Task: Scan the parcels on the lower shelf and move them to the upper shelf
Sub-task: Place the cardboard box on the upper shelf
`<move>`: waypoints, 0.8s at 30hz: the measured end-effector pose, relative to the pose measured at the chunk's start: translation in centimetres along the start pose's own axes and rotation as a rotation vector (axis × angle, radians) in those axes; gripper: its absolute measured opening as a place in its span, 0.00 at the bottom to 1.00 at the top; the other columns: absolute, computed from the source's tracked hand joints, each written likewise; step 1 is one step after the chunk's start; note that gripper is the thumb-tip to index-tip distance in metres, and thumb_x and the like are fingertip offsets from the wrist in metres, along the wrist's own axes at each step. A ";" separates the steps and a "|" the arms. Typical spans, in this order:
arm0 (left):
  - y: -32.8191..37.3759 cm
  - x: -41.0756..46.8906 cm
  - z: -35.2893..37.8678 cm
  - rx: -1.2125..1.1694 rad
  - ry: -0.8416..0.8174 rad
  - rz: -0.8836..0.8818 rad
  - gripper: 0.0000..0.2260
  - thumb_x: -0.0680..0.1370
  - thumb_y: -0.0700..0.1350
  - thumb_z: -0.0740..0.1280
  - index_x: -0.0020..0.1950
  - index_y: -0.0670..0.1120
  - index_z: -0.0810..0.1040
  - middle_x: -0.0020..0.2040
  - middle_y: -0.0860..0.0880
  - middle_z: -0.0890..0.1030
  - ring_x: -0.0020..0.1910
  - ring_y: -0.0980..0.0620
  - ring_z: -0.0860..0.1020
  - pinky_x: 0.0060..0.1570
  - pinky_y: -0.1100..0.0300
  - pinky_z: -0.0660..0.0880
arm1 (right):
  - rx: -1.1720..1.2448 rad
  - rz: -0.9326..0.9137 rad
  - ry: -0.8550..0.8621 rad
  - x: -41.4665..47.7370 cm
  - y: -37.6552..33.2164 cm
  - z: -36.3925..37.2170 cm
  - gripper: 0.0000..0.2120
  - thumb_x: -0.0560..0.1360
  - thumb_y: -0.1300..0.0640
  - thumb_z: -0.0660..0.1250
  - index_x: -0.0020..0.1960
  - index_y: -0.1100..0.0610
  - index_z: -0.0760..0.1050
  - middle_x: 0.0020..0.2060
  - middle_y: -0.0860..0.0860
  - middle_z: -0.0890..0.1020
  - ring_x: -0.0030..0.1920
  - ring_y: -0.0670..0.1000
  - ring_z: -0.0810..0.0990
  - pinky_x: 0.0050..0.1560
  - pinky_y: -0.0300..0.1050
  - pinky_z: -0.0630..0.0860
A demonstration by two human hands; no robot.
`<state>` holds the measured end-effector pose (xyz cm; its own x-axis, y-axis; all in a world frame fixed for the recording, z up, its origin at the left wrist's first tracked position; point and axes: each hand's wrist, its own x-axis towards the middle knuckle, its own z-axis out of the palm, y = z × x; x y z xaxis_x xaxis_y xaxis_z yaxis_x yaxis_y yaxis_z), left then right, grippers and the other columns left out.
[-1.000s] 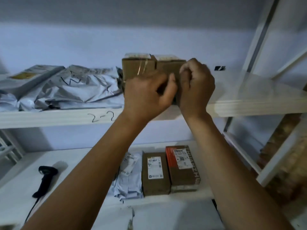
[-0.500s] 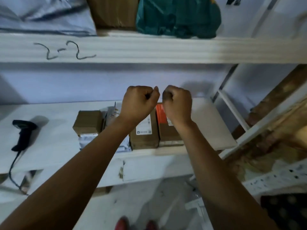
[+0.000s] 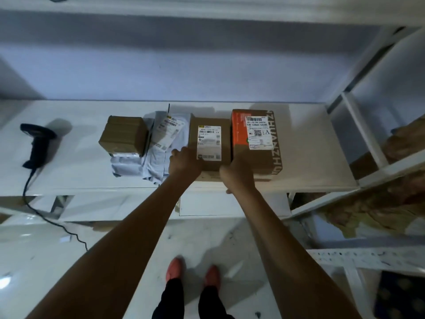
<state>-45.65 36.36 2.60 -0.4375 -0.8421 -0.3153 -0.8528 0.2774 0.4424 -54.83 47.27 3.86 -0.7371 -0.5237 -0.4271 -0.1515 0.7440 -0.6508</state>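
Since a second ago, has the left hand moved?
Yes, downward. The left hand was well above the lower shelf; now it holds the near left corner of the middle brown box on that shelf.

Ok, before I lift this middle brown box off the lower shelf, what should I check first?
1. Grip: left hand and right hand hold the brown box at its near corners: ok.
2. Label faces up for scanning: ok.
3. Scanner in hand: not ok, it lies at the far left of the lower shelf.
4. Box already scanned: cannot tell.
5. Space on the upper shelf: cannot tell, its top is out of view.
6. Neighbours clear of the box: cannot tell, the orange box and grey bag lie close on either side.
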 end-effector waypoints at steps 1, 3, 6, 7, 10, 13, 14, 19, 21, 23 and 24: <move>0.1 0.0 0.0 -0.026 0.028 -0.012 0.21 0.79 0.51 0.68 0.68 0.42 0.74 0.60 0.39 0.78 0.63 0.37 0.76 0.62 0.46 0.76 | -0.014 0.002 0.012 -0.4 -0.1 0.1 0.29 0.70 0.57 0.62 0.70 0.63 0.68 0.55 0.54 0.81 0.48 0.59 0.82 0.43 0.53 0.85; 0.2 -0.2 0.2 -0.029 0.085 -0.008 0.16 0.80 0.47 0.66 0.64 0.38 0.79 0.58 0.37 0.81 0.60 0.36 0.77 0.61 0.46 0.77 | -0.060 -0.004 0.036 -1.1 -0.3 0.4 0.13 0.75 0.60 0.63 0.57 0.65 0.75 0.52 0.58 0.82 0.50 0.61 0.82 0.46 0.49 0.81; 0.1 -0.8 1.0 -0.062 0.144 -0.025 0.15 0.80 0.46 0.63 0.61 0.39 0.79 0.57 0.37 0.81 0.59 0.36 0.75 0.60 0.48 0.71 | 0.014 0.003 0.108 -1.9 -0.3 1.4 0.12 0.77 0.62 0.62 0.54 0.68 0.77 0.53 0.63 0.82 0.54 0.64 0.82 0.48 0.51 0.77; -0.2 -0.7 1.5 -0.109 0.165 -0.046 0.16 0.79 0.46 0.64 0.62 0.40 0.79 0.58 0.37 0.81 0.60 0.36 0.73 0.59 0.48 0.69 | 0.071 0.006 0.150 -2.1 -0.2 1.7 0.12 0.77 0.62 0.61 0.56 0.69 0.77 0.54 0.63 0.82 0.55 0.65 0.81 0.51 0.52 0.78; -0.3 -0.8 1.9 -0.210 0.179 -0.117 0.18 0.77 0.49 0.66 0.62 0.40 0.78 0.59 0.38 0.79 0.61 0.37 0.72 0.58 0.48 0.67 | 0.152 -0.028 0.297 -2.3 0.4 2.4 0.14 0.80 0.61 0.61 0.62 0.66 0.75 0.57 0.61 0.83 0.58 0.64 0.81 0.58 0.54 0.80; 0.7 -1.2 1.3 -0.345 0.203 -0.133 0.17 0.78 0.44 0.68 0.64 0.39 0.76 0.62 0.39 0.74 0.63 0.38 0.71 0.63 0.46 0.69 | 0.164 -0.149 0.427 -2.8 1.1 3.0 0.16 0.80 0.63 0.63 0.67 0.61 0.74 0.59 0.57 0.83 0.60 0.58 0.81 0.62 0.50 0.78; 1.1 -1.5 1.1 -0.411 0.210 -0.129 0.16 0.77 0.42 0.68 0.64 0.39 0.75 0.63 0.40 0.73 0.61 0.40 0.72 0.63 0.46 0.72 | 0.160 -0.193 0.472 -3.1 1.4 3.2 0.17 0.80 0.63 0.64 0.68 0.60 0.74 0.60 0.56 0.83 0.61 0.57 0.81 0.63 0.48 0.77; 0.9 -2.8 -0.6 -0.636 0.286 -0.011 0.14 0.74 0.48 0.66 0.55 0.42 0.80 0.54 0.45 0.82 0.50 0.48 0.82 0.46 0.61 0.82 | 0.178 -0.426 0.669 -4.9 1.7 3.3 0.21 0.78 0.64 0.66 0.71 0.61 0.72 0.62 0.57 0.82 0.61 0.55 0.81 0.63 0.41 0.75; 0.6 -4.0 -1.6 -0.769 0.342 0.011 0.09 0.79 0.43 0.68 0.58 0.42 0.80 0.54 0.47 0.84 0.52 0.51 0.82 0.42 0.71 0.77 | 0.235 -0.482 0.683 -5.8 1.2 3.3 0.22 0.78 0.64 0.67 0.71 0.61 0.71 0.64 0.57 0.80 0.62 0.54 0.80 0.63 0.40 0.76; -0.5 -5.3 -2.7 -0.868 0.419 0.026 0.11 0.79 0.42 0.70 0.61 0.44 0.79 0.57 0.49 0.84 0.56 0.52 0.82 0.47 0.69 0.77 | 0.315 -0.536 0.652 -6.3 0.4 3.5 0.21 0.78 0.63 0.67 0.70 0.61 0.70 0.65 0.57 0.78 0.61 0.52 0.79 0.61 0.41 0.78; -1.2 -5.7 -3.3 -0.928 0.440 0.054 0.13 0.78 0.43 0.71 0.62 0.45 0.79 0.57 0.50 0.84 0.57 0.52 0.82 0.52 0.64 0.79 | 0.371 -0.564 0.599 -6.6 -0.1 3.7 0.21 0.79 0.61 0.66 0.71 0.60 0.69 0.65 0.55 0.77 0.62 0.51 0.78 0.61 0.44 0.79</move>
<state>-41.20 39.31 6.67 -0.1658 -0.9859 -0.0229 -0.1967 0.0103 0.9804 -47.52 49.15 4.40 -0.8526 -0.3895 0.3483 -0.4492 0.2060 -0.8693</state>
